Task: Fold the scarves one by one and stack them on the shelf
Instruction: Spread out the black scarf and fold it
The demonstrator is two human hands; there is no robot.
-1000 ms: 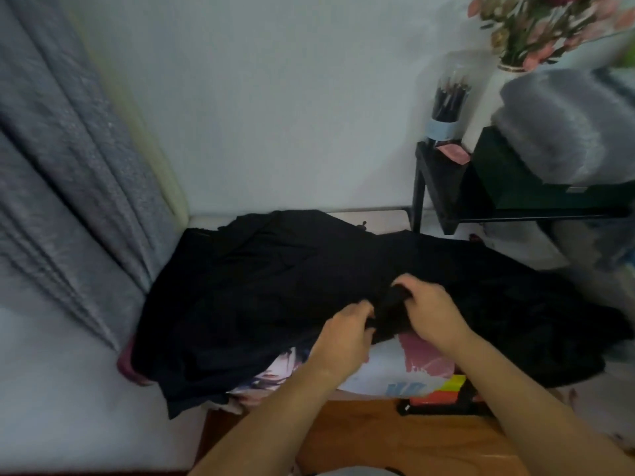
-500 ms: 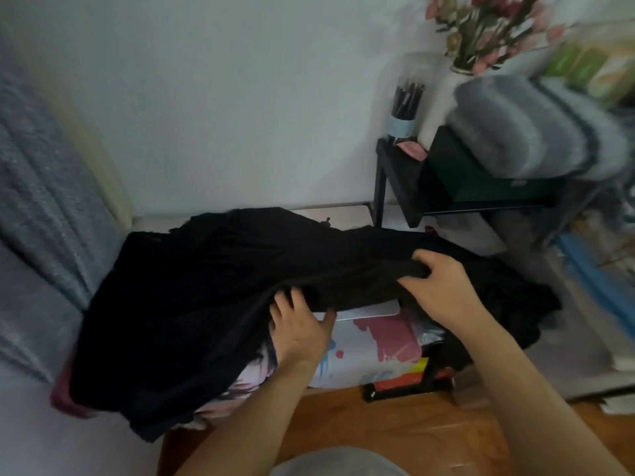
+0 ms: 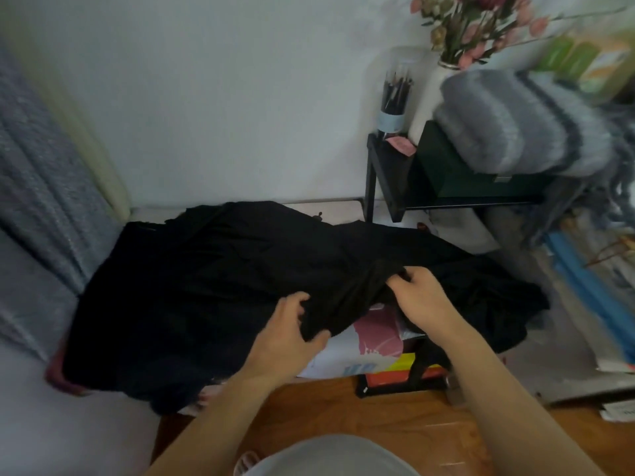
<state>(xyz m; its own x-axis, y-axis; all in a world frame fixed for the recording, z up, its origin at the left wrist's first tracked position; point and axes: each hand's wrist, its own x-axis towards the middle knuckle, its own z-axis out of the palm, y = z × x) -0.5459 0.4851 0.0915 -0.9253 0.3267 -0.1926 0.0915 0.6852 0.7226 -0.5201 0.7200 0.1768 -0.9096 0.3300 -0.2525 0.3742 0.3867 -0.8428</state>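
A large black scarf [image 3: 220, 290] lies spread and rumpled over a low pile in the middle of the view. My left hand [image 3: 288, 334] grips a fold of its near edge, thumb and fingers curled round the cloth. My right hand [image 3: 419, 297] pinches the same edge a little farther right and back. A folded grey fluffy scarf [image 3: 508, 121] with dark stripes lies on a dark green box [image 3: 460, 173] on the black shelf [image 3: 385, 173] at the right.
Under the black scarf show a white printed cloth [image 3: 360, 352] and coloured boxes [image 3: 402, 372]. A grey curtain [image 3: 37, 187] hangs at the left. A cup of brushes [image 3: 395, 97] and a vase of flowers [image 3: 474, 32] stand on the shelf. Papers lie at the right.
My left hand went from lying flat under the edge to gripping a fold of the black scarf. My right hand keeps its pinch on the edge. The view shifted slightly.
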